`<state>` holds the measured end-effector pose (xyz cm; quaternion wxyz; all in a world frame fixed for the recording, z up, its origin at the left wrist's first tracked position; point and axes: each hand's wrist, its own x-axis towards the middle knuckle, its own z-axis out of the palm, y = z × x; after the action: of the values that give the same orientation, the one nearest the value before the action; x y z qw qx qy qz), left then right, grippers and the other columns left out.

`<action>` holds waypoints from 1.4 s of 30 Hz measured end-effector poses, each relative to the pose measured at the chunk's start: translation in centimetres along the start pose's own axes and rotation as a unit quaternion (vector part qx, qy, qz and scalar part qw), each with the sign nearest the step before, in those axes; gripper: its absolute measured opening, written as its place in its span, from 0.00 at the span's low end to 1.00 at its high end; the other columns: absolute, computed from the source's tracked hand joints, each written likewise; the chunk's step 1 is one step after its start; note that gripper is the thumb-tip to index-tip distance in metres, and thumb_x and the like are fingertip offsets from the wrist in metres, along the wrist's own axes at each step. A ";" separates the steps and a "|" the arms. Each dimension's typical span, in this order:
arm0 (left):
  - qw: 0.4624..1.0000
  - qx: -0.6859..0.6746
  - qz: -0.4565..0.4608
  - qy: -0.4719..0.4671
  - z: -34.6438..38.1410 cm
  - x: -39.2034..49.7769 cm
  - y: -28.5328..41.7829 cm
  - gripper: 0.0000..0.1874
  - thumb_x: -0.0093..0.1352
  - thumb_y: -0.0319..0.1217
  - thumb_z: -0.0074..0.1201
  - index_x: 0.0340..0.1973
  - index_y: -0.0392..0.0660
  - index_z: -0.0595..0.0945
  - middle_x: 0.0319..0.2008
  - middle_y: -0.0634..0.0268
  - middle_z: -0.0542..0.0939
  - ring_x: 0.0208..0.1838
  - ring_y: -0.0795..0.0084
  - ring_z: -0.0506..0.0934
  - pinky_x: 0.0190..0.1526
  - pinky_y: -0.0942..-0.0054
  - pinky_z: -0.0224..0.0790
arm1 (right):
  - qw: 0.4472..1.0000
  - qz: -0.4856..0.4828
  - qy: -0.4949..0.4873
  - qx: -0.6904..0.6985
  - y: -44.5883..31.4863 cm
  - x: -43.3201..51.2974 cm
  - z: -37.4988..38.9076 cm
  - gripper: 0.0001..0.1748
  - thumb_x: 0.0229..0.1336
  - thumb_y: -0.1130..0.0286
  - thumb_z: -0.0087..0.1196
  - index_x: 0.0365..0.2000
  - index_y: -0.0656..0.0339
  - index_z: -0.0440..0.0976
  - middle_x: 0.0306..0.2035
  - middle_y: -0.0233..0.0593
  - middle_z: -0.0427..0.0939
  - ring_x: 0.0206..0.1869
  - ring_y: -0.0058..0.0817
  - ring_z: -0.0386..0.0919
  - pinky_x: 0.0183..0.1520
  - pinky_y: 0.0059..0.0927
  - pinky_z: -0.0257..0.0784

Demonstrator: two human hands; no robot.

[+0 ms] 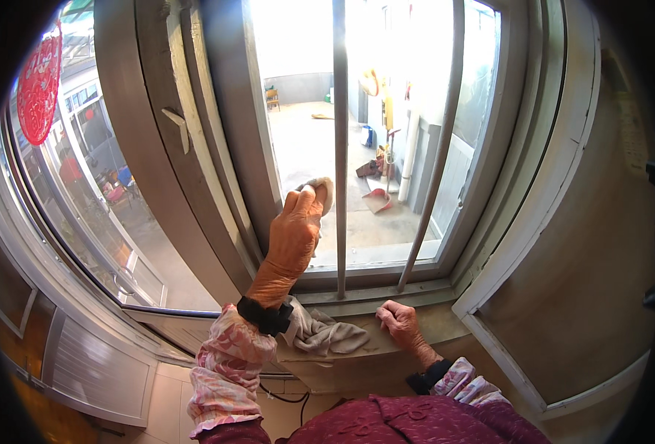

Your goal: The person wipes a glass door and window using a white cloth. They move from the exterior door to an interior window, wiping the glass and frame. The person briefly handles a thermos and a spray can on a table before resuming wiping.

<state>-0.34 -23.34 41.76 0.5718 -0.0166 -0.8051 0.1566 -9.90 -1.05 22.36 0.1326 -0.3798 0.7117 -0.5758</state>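
Note:
My left hand is raised to the lower left part of a window pane, its fingers closed on a light-coloured cloth; part of the cloth is hidden behind the fingers. A vertical metal bar stands just to the right of it. Below, a crumpled grey-beige cloth lies on the window sill, near my left wrist. My right hand rests on the sill to the right of that cloth, its fingers curled with nothing visible in them.
A second bar crosses the right side of the window. At left are a wooden frame post with a small latch and a glazed door bearing a red paper decoration. An open window sash flanks the sill at right. A dark cable hangs below.

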 end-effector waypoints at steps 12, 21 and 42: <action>0.997 0.050 -0.022 0.051 -0.8 6.6 -0.6 0.25 0.56 0.18 0.55 0.51 0.40 0.77 0.40 0.62 0.73 0.40 0.64 0.72 0.41 0.73 0.73 | 1.000 0.004 0.006 -0.004 -0.3 -0.4 -0.1 0.12 0.61 0.68 0.52 0.25 0.65 0.75 0.15 0.31 0.73 0.19 0.15 0.72 0.23 0.22 0.66; 0.993 0.063 -0.006 0.104 -0.2 9.8 -2.5 0.22 0.56 0.20 0.56 0.48 0.41 0.80 0.40 0.66 0.73 0.39 0.65 0.72 0.41 0.73 0.73 | 1.000 -0.012 0.010 -0.004 -0.3 -0.1 0.1 0.12 0.60 0.69 0.51 0.23 0.65 0.74 0.15 0.34 0.74 0.18 0.18 0.73 0.23 0.24 0.67; 0.879 -0.114 -0.332 -0.323 0.7 -7.3 3.3 0.12 0.59 0.29 0.50 0.35 0.39 0.85 0.30 0.51 0.81 0.35 0.53 0.81 0.41 0.60 0.74 | 0.999 -0.020 0.021 -0.024 -0.2 -0.4 0.2 0.12 0.62 0.68 0.52 0.26 0.65 0.74 0.14 0.31 0.71 0.19 0.14 0.69 0.23 0.23 0.64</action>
<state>1.08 -21.87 33.97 0.2929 0.2377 -0.9157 -0.1383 -9.41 -0.88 22.38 0.0971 -0.3846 0.7202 -0.5692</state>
